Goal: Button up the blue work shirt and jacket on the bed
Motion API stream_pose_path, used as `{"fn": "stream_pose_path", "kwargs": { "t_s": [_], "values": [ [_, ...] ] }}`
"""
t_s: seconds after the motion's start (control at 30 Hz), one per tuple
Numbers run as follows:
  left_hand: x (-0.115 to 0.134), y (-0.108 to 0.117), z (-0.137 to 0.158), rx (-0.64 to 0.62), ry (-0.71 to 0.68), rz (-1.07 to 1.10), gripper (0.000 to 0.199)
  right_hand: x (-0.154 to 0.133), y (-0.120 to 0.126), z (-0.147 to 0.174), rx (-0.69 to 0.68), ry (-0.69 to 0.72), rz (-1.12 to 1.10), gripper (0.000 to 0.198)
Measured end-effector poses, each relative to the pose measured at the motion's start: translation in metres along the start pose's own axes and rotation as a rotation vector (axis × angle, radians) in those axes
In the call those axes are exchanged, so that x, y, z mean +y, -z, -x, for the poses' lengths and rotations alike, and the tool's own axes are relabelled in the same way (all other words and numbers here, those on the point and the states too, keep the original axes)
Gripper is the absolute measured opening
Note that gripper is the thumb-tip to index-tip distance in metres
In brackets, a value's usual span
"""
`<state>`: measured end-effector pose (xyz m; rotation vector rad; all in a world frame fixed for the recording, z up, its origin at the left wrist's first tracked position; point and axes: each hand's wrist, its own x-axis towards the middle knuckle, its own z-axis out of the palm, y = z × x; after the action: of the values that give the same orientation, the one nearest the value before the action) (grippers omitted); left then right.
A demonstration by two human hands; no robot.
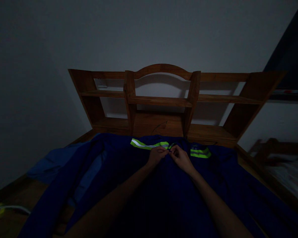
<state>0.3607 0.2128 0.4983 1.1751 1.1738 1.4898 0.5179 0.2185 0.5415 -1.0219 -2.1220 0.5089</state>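
Note:
A dark blue work jacket (124, 168) with yellow-green and silver reflective strips lies spread out, its sleeves reaching down to both sides. My left hand (157, 154) is closed in a pinch on the jacket's front edge, at the inner end of the left reflective strip (149, 145). Right beside it, my right hand (180, 158) pinches the same front edge, left of the shorter right strip (200, 153). The fingertips of both hands nearly meet. What exactly lies between them is too small and dark to make out.
Behind the jacket stands a wooden shelf unit (161, 100) with an arched top, against a pale wall (149, 36). Lighter blue cloth (54, 162) lies under the jacket at the left. A pale cable (12, 207) is at the lower left. Wooden furniture (280, 150) stands at the right.

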Motion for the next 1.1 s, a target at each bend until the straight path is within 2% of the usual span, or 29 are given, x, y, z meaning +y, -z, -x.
{"fn": "stream_pose_path", "kwargs": {
  "t_s": [0.2,0.4,0.6,0.77,0.9,1.1],
  "values": [
    [0.002,0.001,0.004,0.006,-0.087,-0.051,0.019,-0.002,0.001,0.0,-0.006,-0.021,-0.052,0.022],
    [0.003,0.001,0.004,-0.023,-0.022,0.005,0.024,0.003,0.002,-0.001,-0.02,-0.003,-0.026,0.021],
    [0.006,0.0,0.003,-0.028,0.029,0.02,0.032,-0.004,0.009,0.003,-0.047,0.13,0.169,0.01],
    [0.004,0.0,0.003,-0.018,-0.01,-0.088,0.025,-0.011,0.012,0.006,-0.088,0.19,0.282,0.01],
    [0.0,0.001,0.002,-0.03,-0.053,-0.173,0.017,-0.008,0.01,0.006,-0.076,0.18,0.281,0.009],
    [-0.002,0.001,0.0,0.011,-0.03,-0.09,0.014,-0.003,0.005,0.002,-0.018,0.068,0.115,0.008]
  ]
}}
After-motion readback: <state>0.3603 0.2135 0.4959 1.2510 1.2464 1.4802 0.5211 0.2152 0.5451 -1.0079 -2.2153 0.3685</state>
